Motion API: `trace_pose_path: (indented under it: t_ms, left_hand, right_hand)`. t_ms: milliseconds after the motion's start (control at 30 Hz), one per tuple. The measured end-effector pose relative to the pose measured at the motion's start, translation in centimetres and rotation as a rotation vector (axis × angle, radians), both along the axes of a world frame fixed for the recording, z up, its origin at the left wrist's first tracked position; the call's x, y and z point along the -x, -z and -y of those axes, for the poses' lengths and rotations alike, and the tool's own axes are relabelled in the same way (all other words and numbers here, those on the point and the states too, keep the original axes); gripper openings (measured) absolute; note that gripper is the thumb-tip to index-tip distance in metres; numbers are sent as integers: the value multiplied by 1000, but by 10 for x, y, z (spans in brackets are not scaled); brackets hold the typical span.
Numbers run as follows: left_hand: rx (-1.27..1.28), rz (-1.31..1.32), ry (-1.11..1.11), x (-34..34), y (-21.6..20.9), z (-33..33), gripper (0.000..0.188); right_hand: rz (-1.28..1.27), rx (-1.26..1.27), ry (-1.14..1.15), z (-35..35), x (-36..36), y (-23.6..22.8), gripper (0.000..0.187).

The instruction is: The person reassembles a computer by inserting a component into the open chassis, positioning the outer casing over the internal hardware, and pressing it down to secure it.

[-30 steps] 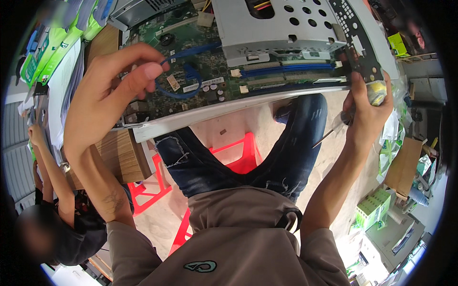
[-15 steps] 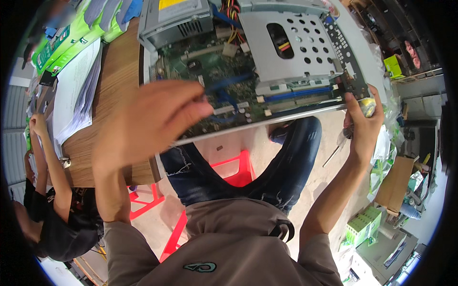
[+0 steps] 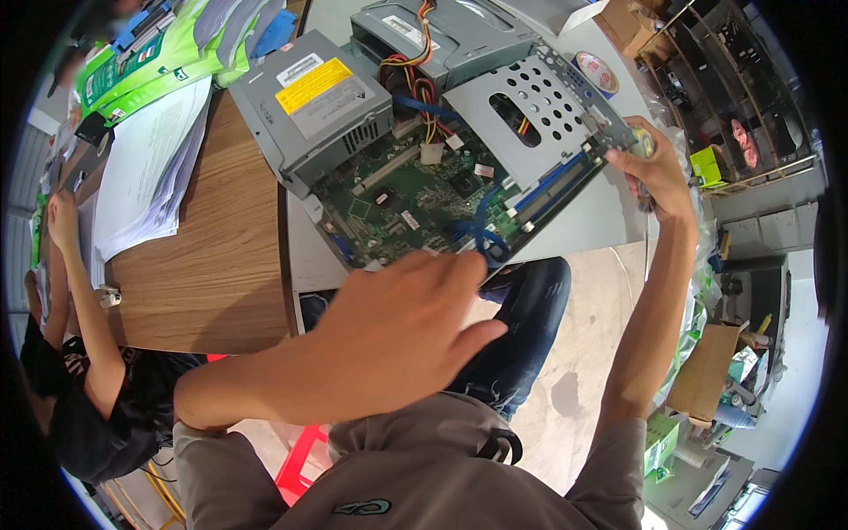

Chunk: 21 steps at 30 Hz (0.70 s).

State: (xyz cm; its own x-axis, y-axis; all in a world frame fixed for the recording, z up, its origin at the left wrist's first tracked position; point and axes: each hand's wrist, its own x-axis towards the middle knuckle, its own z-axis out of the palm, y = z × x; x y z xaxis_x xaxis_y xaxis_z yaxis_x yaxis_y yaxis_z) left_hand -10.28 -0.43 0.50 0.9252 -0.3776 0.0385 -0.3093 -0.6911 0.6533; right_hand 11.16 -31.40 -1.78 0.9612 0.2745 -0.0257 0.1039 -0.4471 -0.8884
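Note:
A desktop computer case lies with its insides exposed, turned at an angle on the table. Inside are a green motherboard, a perforated metal bracket and a looped blue cable. My left hand is over the case's near edge, close to that cable. Its thumb stands apart and I see nothing in it, though the fingertips are partly hidden. My right hand grips the case's right corner. A screwdriver with a yellow-ended handle is held in the same hand, mostly covered by the fingers.
Papers and green packages lie on the wooden table to the left. A roll of tape sits beyond the case. Another person's arm is at the far left. A red stool is below me.
The case has turned counterclockwise, its right end swinging away from me. My left hand has moved from above the motherboard to the near edge. My right hand has moved slightly away with the corner.

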Motion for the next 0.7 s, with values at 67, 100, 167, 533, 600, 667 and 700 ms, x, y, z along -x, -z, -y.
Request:
trace_pose_path:
  t_ms: [67, 100, 167, 533, 600, 667, 700]
  left_hand:
    - [24, 41, -8, -2, 2, 14, 29]
    - [80, 53, 35, -6, 3, 20, 28]
    - [205, 121, 67, -11, 4, 31, 20]
    - [22, 742, -77, -94, -12, -15, 15]
    - [-216, 734, -147, -110, -8, -23, 21]
    - [-294, 749, -175, -117, -9, -38, 24]
    - [-383, 757, -201, -118, -9, -47, 27]
  right_hand:
    - [-4, -10, -5, -8, -13, 2, 41]
    - [-2, 12, 27, -8, -19, 3, 42]
    - [1, 27, 55, -8, -26, 5, 44]
    - [254, 135, 190, -13, -8, 22, 78]
    - [496, 483, 199, 6, -19, 41, 75]
    - [577, 568, 36, 16, -18, 50, 74]
    - [588, 550, -8, 15, -18, 57, 74]
